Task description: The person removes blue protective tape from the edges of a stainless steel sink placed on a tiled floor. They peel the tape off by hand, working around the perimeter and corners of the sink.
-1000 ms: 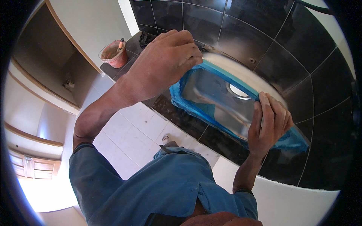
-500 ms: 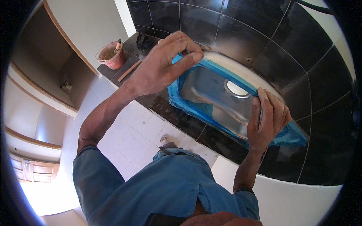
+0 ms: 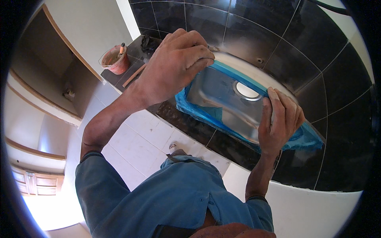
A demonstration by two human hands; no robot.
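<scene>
A stainless steel sink (image 3: 222, 103) with a round drain hole (image 3: 247, 90) and blue protective film (image 3: 305, 137) along its edges lies over the dark stone counter (image 3: 186, 123). My left hand (image 3: 174, 65) grips the sink's left end, fingers curled over the rim. On the near right rim, my right hand (image 3: 279, 119) is clamped with the fingers reaching into the basin. Both forearms reach up from my blue shirt.
A reddish bucket (image 3: 115, 59) with a tool handle in it stands on the counter's left end, a wooden stick (image 3: 134, 75) beside it. Black wall tiles (image 3: 285, 43) rise behind the sink. White floor tiles (image 3: 135, 142) lie below, and a wooden cabinet opening (image 3: 51, 79) is at left.
The sink has shifted slightly within the view with both hands still on it. My left hand's fingers have curled further over the sink's left end.
</scene>
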